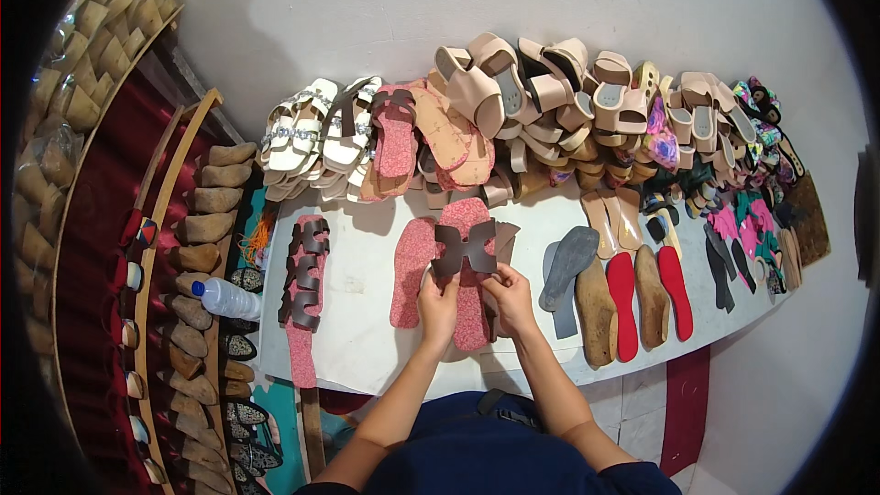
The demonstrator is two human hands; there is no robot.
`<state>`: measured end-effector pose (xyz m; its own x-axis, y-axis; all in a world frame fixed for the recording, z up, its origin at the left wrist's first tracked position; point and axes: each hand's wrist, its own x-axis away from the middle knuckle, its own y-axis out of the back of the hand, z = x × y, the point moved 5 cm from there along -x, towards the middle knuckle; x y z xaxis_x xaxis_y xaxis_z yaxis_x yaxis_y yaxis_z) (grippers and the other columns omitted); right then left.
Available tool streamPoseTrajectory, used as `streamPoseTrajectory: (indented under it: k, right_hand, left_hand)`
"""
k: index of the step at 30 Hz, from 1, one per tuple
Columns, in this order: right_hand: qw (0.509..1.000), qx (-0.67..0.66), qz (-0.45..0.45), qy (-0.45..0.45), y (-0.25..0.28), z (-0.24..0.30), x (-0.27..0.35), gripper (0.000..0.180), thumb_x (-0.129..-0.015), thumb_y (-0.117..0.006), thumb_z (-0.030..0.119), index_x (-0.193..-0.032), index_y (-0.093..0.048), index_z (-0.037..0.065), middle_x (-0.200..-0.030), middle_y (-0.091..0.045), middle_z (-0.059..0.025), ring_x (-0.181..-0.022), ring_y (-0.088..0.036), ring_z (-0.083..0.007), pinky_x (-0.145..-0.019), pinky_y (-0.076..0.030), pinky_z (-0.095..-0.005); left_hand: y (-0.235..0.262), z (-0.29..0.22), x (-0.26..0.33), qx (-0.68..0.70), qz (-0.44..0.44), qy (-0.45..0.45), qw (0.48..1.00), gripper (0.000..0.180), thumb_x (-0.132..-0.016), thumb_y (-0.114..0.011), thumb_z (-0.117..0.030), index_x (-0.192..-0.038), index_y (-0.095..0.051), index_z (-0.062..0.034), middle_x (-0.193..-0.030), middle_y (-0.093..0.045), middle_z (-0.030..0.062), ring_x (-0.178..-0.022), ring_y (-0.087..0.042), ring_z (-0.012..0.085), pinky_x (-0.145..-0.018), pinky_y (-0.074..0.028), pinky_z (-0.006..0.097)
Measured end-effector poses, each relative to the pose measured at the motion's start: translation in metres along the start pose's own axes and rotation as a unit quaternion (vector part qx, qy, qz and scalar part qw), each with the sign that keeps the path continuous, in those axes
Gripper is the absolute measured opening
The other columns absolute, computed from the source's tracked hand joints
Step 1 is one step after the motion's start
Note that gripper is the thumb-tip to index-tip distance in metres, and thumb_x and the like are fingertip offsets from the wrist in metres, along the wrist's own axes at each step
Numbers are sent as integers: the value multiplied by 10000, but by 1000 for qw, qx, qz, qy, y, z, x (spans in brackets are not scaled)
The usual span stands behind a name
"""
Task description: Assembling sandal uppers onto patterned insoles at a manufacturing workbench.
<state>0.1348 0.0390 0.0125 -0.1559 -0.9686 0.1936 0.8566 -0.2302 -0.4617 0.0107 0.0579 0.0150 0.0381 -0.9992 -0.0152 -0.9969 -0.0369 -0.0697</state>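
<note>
A dark brown sandal upper with H-shaped cutouts is stretched between my two hands, over the middle of the table. My left hand pinches its lower left corner, and my right hand pinches the lower right one. Just beneath it lies a pink patterned insole, partly covered by the upper. Beside that, to the left, rests another pink insole. More dark brown pieces show behind my right hand, partly hidden.
Stacked brown uppers on pink insoles lie at the table's left. To the right are wooden shoe lasts, red insoles and a grey sole. Finished sandals pile along the wall. A water bottle and a last rack stand left.
</note>
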Motion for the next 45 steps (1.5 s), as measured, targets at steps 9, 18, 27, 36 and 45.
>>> streamPoseTrajectory:
  k: [9,18,27,36,45]
  right_hand:
    - [1000,-11,-8,-1,6,-12,-5,260,-720,-461,-83,-967,-520,-31,-872,-579,-43,-742,-532,-78,-664,-416,-184]
    - [998,-50,-38,-25,3,-9,1,210,-717,-483,-55,-921,-526,-31,-829,-581,-58,-715,-536,-91,-648,-415,-186]
    - [992,-80,-90,-25,26,-16,-5,181,-744,-534,14,-921,-518,-22,-726,-554,-23,-649,-512,-78,-617,-407,-200]
    - [996,-64,-33,-51,21,-20,-4,197,-755,-541,26,-943,-506,-19,-791,-576,-38,-713,-531,-84,-647,-411,-202]
    - [995,-83,-46,-34,22,-33,-3,226,-700,-502,-71,-917,-542,-23,-862,-586,-66,-779,-542,-120,-722,-413,-235]
  left_hand:
    - [2,6,0,-91,15,13,996,188,-818,-500,-83,-989,-486,-5,-905,-547,47,-832,-480,92,-741,-376,234]
    - [2,14,2,-72,38,-2,997,191,-826,-494,-122,-980,-479,-10,-870,-531,28,-803,-473,98,-722,-381,241]
    - [8,33,13,0,104,94,990,163,-819,-510,-112,-916,-512,19,-807,-527,12,-735,-472,44,-661,-381,182]
    - [17,41,15,52,80,99,990,164,-809,-528,-106,-901,-537,30,-794,-544,10,-723,-493,53,-655,-394,179]
    - [22,37,17,-71,60,25,995,161,-776,-573,-154,-793,-574,7,-505,-395,-57,-465,-324,15,-411,-260,196]
